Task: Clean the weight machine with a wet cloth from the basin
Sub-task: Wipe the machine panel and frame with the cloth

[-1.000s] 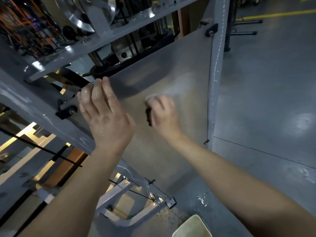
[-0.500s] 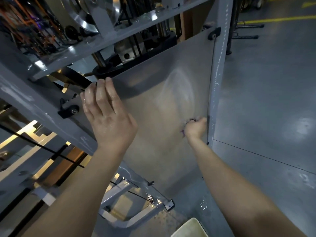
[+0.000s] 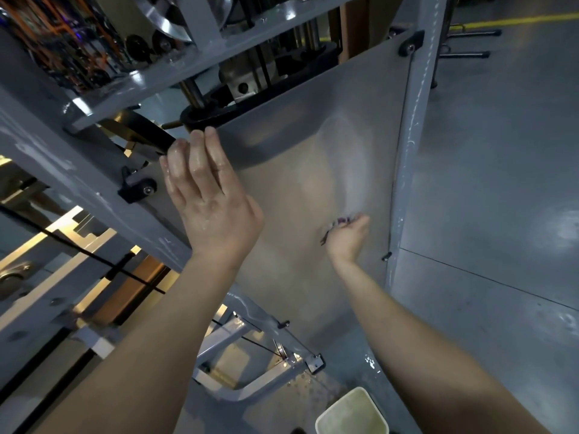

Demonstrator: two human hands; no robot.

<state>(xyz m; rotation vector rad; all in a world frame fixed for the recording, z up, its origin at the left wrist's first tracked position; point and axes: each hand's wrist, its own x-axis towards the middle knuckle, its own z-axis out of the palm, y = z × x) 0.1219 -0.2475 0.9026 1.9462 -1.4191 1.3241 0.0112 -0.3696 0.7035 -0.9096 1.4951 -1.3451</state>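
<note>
left hand (image 3: 213,202): open and flat, fingers straight, where I brace the weight machine's grey panel (image 3: 313,145) at 10 o'clock.
right hand (image 3: 349,238): closed around the wet cloth (image 3: 340,221), pressed to the panel near 3 o'clock.
basin (image 3: 319,421): on the floor, 6 o'clock.
next stroke: I'd judge firm, overlapping passes into the frame edge work best.

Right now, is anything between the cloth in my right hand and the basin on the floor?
Nothing visible. The right hand holds the cloth against the panel; below it only bare panel and floor lead down to the basin.
</note>
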